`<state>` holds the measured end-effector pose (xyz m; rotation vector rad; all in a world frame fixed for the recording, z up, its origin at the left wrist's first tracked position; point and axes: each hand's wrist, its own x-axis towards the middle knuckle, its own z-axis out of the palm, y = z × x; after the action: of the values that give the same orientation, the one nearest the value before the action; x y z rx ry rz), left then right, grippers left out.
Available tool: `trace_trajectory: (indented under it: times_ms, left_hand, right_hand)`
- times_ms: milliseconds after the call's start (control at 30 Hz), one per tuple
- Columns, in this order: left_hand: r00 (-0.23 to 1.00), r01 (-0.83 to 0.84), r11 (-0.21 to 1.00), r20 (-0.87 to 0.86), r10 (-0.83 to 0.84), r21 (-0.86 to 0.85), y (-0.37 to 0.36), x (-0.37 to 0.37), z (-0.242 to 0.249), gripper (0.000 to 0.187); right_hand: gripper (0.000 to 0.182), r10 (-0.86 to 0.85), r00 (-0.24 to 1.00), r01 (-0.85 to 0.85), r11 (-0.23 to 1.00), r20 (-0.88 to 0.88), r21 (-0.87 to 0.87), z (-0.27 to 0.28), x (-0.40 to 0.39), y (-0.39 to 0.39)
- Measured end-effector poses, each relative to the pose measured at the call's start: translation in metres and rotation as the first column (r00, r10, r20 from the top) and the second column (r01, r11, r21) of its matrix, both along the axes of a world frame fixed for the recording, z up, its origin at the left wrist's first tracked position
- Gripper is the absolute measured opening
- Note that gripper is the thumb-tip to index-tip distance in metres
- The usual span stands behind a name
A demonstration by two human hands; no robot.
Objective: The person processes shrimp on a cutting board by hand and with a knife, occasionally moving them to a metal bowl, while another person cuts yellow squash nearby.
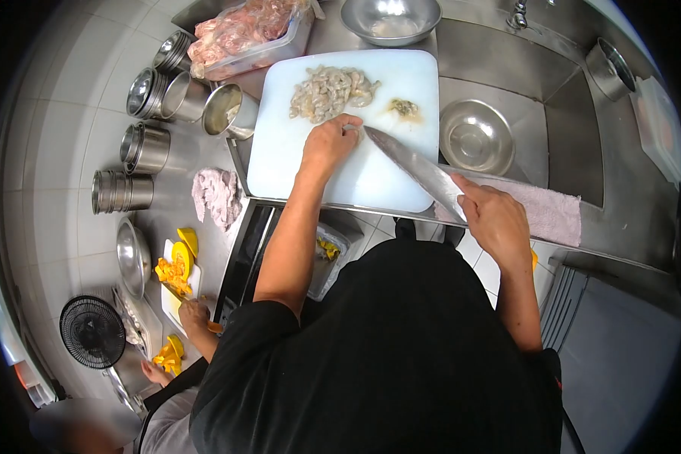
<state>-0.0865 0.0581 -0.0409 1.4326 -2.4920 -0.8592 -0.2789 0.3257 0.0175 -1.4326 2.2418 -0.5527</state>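
A white cutting board (280, 159) bears a pile of greyish peeled shrimp (321, 94) and, to its right, a small heap of dark scraps (406, 109). My left hand (331, 145) is at the lower edge of the pile, its fingers bent and closed; whether they pinch a piece is too small to tell. In my right hand (493, 219) is the handle of a large knife (420, 170), its index finger laid along the blade. The blade points up and left across the board, its tip near my left fingertips.
Right of the board is a sink with a metal bowl (477, 136); a pink cloth (545, 208) lies on its front edge. Behind stand a metal bowl (392, 23) and a tub of bagged meat (242, 38). At lower left a co-worker cuts yellow pumpkin (178, 261).
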Motion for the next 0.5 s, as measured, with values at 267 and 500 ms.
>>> trace_trajectory:
  times_ms: [267, 500]
  left_hand:
    - [0.988, 0.039, 0.996, 0.156, -0.025, -0.085, 0.007, 0.001, 0.003, 0.03]
    - [0.968, -0.2, 0.979, -0.161, 0.193, -0.026, -0.04, 0.065, 0.004, 0.024]
  right_hand:
    - [0.038, 0.024, 1.0, -0.024, 0.999, -0.013, 0.04, 0.002, 0.0, -0.006]
    - [0.038, -0.012, 0.995, 0.008, 0.999, 0.097, 0.037, -0.004, -0.002, -0.002]
